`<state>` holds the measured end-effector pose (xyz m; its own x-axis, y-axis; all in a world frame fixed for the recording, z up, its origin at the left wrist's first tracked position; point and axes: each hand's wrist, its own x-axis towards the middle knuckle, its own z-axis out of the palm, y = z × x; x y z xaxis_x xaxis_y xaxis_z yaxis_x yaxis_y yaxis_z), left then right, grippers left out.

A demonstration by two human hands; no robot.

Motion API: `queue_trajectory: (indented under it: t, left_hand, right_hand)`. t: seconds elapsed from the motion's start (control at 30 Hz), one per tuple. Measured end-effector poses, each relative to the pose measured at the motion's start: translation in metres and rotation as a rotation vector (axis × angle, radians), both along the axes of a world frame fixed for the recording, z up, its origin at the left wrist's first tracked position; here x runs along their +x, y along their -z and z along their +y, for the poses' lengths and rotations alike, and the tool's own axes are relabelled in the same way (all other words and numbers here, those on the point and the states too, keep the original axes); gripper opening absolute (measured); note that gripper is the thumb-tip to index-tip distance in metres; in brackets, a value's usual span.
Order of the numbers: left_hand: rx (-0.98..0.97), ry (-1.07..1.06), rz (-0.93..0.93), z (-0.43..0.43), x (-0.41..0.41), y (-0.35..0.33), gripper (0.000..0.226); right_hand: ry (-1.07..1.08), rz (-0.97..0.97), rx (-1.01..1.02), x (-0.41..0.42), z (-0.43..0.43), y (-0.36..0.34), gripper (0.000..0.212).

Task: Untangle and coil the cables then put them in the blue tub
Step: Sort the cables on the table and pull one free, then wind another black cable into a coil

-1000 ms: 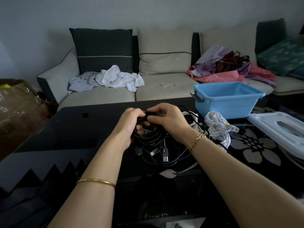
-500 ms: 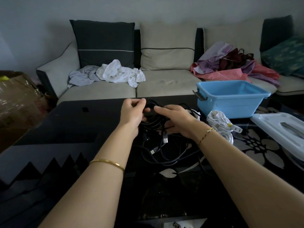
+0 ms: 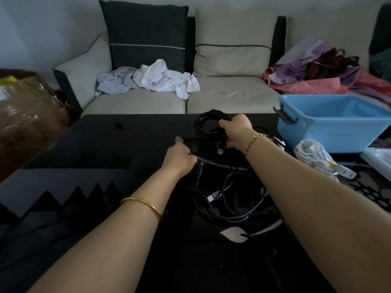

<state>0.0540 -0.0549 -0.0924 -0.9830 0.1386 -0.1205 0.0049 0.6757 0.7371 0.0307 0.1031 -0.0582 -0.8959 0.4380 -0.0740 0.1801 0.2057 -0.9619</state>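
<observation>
My right hand (image 3: 237, 133) grips a coil of black cable (image 3: 206, 125) and holds it up over the dark table (image 3: 105, 149). My left hand (image 3: 179, 158) pinches a loose black cable end whose grey plug (image 3: 179, 140) sticks up above the fingers. Below both hands a tangle of black cables (image 3: 230, 199) with USB plugs lies on the table. A bundle of white cable (image 3: 315, 154) lies to the right. The blue tub (image 3: 334, 121) stands at the back right, and I see nothing inside it.
A sofa (image 3: 222, 96) with cushions and heaps of clothes runs behind the table. A cardboard box (image 3: 23, 106) sits at the left. A white lid (image 3: 378, 157) lies at the right edge, beside the tub.
My hands have come apart. The right hand has lifted the black coil up and away, and the left hand has dropped lower, drawing a cable end out toward the left.
</observation>
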Motion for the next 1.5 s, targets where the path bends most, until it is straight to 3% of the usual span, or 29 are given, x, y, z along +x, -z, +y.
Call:
queue_trajectory:
  t: [0.1,0.13,0.27,0.43,0.53,0.63,0.77,0.87,0.93,1.07,1.2,1.3,1.4,1.5]
  left_hand:
    - [-0.328,0.176,-0.104,0.003,0.012,0.005,0.069]
    - [-0.419,0.214,-0.088,0.005,0.017,0.005,0.073]
    - [-0.509,0.257,-0.028,0.000,0.018,0.007,0.035]
    - [-0.727,0.203,-0.129,-0.028,0.016,-0.003,0.041]
    - [-0.642,0.101,-0.264,-0.047,0.015,-0.002,0.044]
    - [-0.465,-0.044,-0.282,-0.060,0.020,0.000,0.045]
    - [-0.199,-0.327,-0.020,-0.073,0.039,-0.008,0.045]
    - [-0.194,-0.489,0.156,-0.080,0.055,-0.017,0.051]
    - [-0.249,-0.518,0.131,-0.082,0.065,-0.017,0.059]
    - [-0.571,-0.323,0.079,-0.072,0.076,-0.011,0.056]
    - [-0.314,0.227,0.163,-0.034,0.079,-0.011,0.026]
    - [-0.348,0.498,0.062,-0.011,0.087,-0.004,0.026]
    - [-0.404,0.509,0.039,-0.002,0.082,0.008,0.022]
    - [-0.126,0.273,0.044,-0.006,0.067,0.007,0.014]
  right_hand:
    - [0.015,-0.042,0.080,-0.013,-0.007,0.010,0.030]
    - [0.012,-0.066,0.099,-0.014,-0.009,0.014,0.031]
    - [-0.006,-0.123,0.152,-0.023,-0.011,0.032,0.031]
    - [0.032,-0.176,0.277,-0.013,-0.013,0.037,0.034]
    - [0.039,-0.208,0.277,-0.010,-0.017,0.035,0.015]
    - [0.012,-0.272,0.330,0.002,-0.021,0.028,0.042]
    - [-0.073,-0.234,0.487,0.035,-0.017,0.015,0.042]
    - [-0.130,-0.144,0.527,0.062,-0.007,0.008,0.036]
    - [-0.168,-0.109,0.503,0.077,-0.003,0.003,0.033]
    - [-0.210,-0.065,0.370,0.100,0.000,-0.004,0.032]
    - [-0.174,0.003,0.222,0.113,0.007,-0.012,0.031]
    - [-0.105,0.041,0.117,0.118,0.018,-0.018,0.030]
    - [-0.040,0.063,-0.022,0.120,0.025,-0.023,0.027]
    - [-0.016,0.079,-0.058,0.123,0.030,-0.024,0.026]
